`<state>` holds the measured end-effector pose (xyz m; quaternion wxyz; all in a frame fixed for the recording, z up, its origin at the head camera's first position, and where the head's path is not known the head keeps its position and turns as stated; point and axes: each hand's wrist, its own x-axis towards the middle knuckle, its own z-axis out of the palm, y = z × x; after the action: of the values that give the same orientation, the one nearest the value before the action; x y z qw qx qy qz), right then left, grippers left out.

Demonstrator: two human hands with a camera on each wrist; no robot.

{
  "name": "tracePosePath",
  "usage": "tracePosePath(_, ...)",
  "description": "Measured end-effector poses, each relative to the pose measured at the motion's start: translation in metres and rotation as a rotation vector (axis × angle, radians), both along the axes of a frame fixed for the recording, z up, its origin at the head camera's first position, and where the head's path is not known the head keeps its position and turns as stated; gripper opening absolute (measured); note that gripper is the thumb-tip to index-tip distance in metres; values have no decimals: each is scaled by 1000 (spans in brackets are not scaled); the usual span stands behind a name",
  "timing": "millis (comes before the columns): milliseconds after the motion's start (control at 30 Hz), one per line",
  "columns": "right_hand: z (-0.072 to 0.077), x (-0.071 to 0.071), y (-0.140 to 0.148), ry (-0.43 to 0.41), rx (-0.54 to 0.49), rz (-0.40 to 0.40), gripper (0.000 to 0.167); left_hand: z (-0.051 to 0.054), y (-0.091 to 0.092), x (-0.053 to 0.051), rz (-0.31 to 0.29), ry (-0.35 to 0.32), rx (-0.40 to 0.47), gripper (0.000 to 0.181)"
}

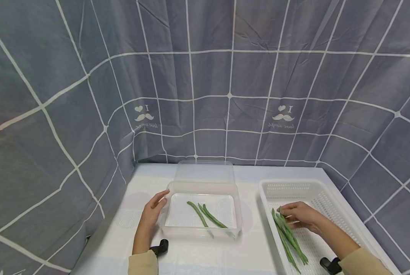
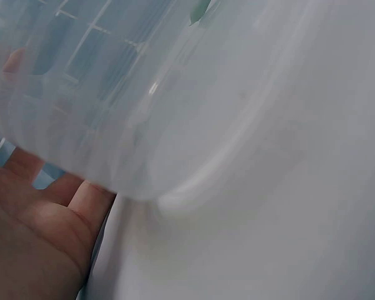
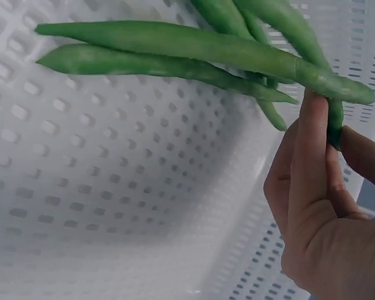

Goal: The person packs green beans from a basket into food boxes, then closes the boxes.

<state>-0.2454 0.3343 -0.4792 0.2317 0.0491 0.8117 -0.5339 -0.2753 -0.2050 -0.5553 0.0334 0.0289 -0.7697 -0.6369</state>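
At the left side of a clear plastic box (image 1: 205, 231), my left hand (image 1: 152, 214) touches its wall with fingers extended. In the left wrist view, the fingers (image 2: 81, 199) show beside and through the translucent wall (image 2: 131, 125). Several green beans (image 1: 214, 218) lie inside the box. Over the white perforated basket (image 1: 267, 187) on the right, my right hand (image 1: 304, 217) pinches the end of a green bean (image 3: 335, 125) between thumb and fingers. Other green beans (image 1: 287, 244) lie in the basket, crossing each other beside this hand.
Behind the box lies its clear lid (image 1: 205, 172), standing out toward the back of the table. A pale patterned cloth (image 1: 249, 248) covers the table. A grey curtain with white grid lines (image 1: 208, 76) surrounds the back and sides.
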Motion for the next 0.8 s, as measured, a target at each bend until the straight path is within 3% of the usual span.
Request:
tracePosePath(333, 28, -9, 5, 62, -10, 28, 49, 0, 0, -1, 17, 24, -20, 39)
tracePosePath(800, 57, -17, 8, 114, -62, 33, 41, -1, -1, -1, -6, -2, 7, 42)
